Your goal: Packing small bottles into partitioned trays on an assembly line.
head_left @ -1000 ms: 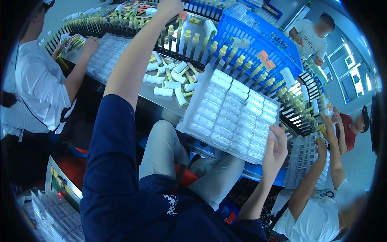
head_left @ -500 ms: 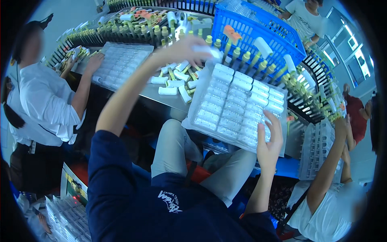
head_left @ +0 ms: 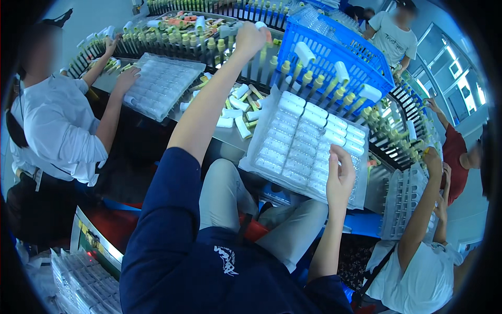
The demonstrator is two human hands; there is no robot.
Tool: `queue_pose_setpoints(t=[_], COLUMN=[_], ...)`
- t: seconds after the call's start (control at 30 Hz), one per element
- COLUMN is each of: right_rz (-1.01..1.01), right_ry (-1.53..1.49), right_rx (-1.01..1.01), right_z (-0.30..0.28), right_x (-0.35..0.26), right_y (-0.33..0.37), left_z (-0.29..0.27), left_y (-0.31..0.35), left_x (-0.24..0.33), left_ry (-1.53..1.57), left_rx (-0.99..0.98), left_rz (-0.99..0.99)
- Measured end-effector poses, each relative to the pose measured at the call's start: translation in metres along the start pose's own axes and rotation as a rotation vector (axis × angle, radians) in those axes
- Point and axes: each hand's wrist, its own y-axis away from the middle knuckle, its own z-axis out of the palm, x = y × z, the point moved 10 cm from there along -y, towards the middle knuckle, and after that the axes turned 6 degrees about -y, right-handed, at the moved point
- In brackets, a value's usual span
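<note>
My left hand (head_left: pixel 251 40) is stretched far forward over the line of upright pegs. Its fingers are closed around a small white plastic piece (head_left: pixel 260 24), partly hidden by the hand, with a bit of orange beside it. A clear plastic tray (head_left: pixel 285 170) with rows of pockets lies tilted in front of me. White rounded plastic pieces (head_left: pixel 315 113) fill its far rows. Over the tray's right side my right hand (head_left: pixel 341 175) hovers with thumb and fingers apart, holding nothing. Left of the tray, loose white pieces and yellow-green sticks (head_left: pixel 238 107) lie in a heap.
Pegs with yellow-green tops (head_left: pixel 308 77) curve around the table, several carrying white pieces. Behind them stands a blue crate (head_left: pixel 345 52). A co-worker at left handles another clear tray (head_left: pixel 162 86); a person at right sits beside stacked trays (head_left: pixel 402 201).
My left hand has moved from beside the tray's far left corner forward to the pegs. My right hand has shifted slightly left and nearer me. The pegs' white pieces have changed position.
</note>
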Motion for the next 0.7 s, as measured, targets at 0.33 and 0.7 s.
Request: queue_pose_setpoints(t=[0.33, 0.7], right_rz=[-0.087, -0.308], right_ry=[0.077, 0.716], right_rx=[0.081, -0.022], right_z=[-0.023, -0.003], right_x=[0.009, 0.057], right_y=[0.002, -0.076], left_z=[-0.012, 0.066], left_y=[-0.030, 0.200], left_x=[-0.033, 0.078], left_ry=[-0.703, -0.320], left_rx=[0.088, -0.133], left_rz=[0.228, 0.891])
